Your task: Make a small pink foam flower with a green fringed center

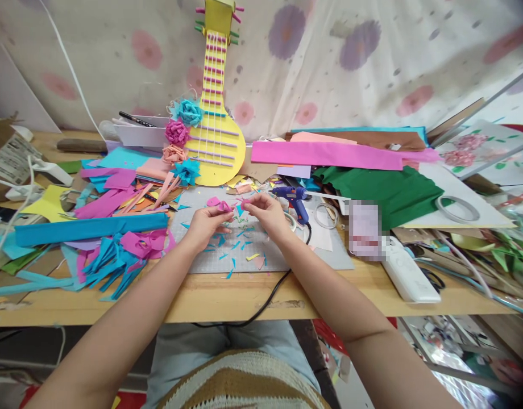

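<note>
Over the grey cutting mat (287,260), my left hand (207,225) pinches a curled piece of magenta crepe paper (221,205) between thumb and fingers. Facing it, my right hand (266,215) is closed on a small magenta paper piece (245,205) at its fingertips. A narrow gap separates the two hands. Blue and yellow paper scraps (233,245) lie scattered on the mat beneath them. Just beyond my right hand rests a blue glue gun (294,200) with a white glue stick in its back. Behind stands a yellow paper lute (216,145) with paper flowers (188,112) on its left side.
Crepe paper strips and a rolled blue sheet (91,229) crowd the left side. Toward the right are green crepe paper (385,196), a long pink strip (327,155), tape rings (457,209) and a white device (410,271). A black cord (268,309) crosses the table's front edge.
</note>
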### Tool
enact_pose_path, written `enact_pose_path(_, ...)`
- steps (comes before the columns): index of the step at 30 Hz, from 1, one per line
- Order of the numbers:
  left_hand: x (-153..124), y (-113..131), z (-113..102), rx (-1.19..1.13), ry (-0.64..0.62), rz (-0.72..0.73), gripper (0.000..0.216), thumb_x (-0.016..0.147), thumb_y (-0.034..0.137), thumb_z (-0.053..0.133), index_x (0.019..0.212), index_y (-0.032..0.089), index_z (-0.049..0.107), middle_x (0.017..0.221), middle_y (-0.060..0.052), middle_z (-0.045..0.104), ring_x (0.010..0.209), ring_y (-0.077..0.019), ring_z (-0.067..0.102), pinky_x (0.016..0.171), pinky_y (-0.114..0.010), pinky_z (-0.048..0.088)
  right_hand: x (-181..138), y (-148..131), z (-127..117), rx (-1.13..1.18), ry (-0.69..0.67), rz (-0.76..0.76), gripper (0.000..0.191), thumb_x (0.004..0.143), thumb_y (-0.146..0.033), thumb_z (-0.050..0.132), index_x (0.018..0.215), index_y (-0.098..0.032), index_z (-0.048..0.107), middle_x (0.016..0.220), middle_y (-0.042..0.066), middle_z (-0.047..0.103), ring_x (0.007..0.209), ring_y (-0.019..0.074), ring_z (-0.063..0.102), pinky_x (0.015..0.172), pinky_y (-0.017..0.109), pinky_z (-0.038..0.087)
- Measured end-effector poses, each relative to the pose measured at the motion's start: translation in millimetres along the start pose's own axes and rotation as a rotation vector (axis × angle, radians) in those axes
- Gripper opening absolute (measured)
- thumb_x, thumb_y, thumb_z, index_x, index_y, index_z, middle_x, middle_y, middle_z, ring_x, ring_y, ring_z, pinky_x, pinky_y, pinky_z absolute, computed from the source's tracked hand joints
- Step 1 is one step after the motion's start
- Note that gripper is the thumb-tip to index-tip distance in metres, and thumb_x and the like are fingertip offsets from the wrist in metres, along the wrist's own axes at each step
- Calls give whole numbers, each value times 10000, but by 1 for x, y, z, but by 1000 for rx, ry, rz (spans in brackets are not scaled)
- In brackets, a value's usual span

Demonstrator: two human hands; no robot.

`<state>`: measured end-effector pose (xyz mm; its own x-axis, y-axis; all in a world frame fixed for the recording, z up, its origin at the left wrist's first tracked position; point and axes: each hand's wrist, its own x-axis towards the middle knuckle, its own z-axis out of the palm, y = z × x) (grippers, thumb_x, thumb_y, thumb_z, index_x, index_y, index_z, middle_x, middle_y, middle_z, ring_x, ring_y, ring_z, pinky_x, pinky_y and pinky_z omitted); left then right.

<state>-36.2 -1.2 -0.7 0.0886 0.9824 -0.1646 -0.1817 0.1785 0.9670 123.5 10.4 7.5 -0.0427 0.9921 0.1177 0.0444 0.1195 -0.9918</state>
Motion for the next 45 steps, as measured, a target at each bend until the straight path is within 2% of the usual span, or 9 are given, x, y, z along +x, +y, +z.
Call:
enact_pose_path(5,0,-2,0,57,20,23,402,489,343,795,827,138,720,749,-48,656,688,-151,599,464,-205,493,-1,2,8,-109,64,-121,157,687,-333,625,711,-188,568,752,9,640,691,124,582,703,277,461)
enact_pose_path(14,0,-2,2,63,33,25,416,435,379,811,752,129,716,700,-38,648,682,-162,604,475,-226,490,-4,5,17,-261,49,-142,131,735,-326,594,726,-197,570,762,4,647,711,128,594,698,274,466)
enact_pose_path(31,2,-3,4,66,61,21,437,407,402,811,739,134,715,670,-35,651,658,-168,608,458,-226,485,-5,2,19,-219,32,-143,85,720,-273,591,710,-193,562,728,-2,636,681,123,588,651,258,465)
enact_pose_path(45,4,-4,3,73,94,31,458,385,427,817,715,127,712,650,-45,656,644,-176,612,480,-248,499,-4,2,19,-161,-6,-110,151,706,-326,615,697,-180,578,714,5,643,670,121,594,669,262,472)
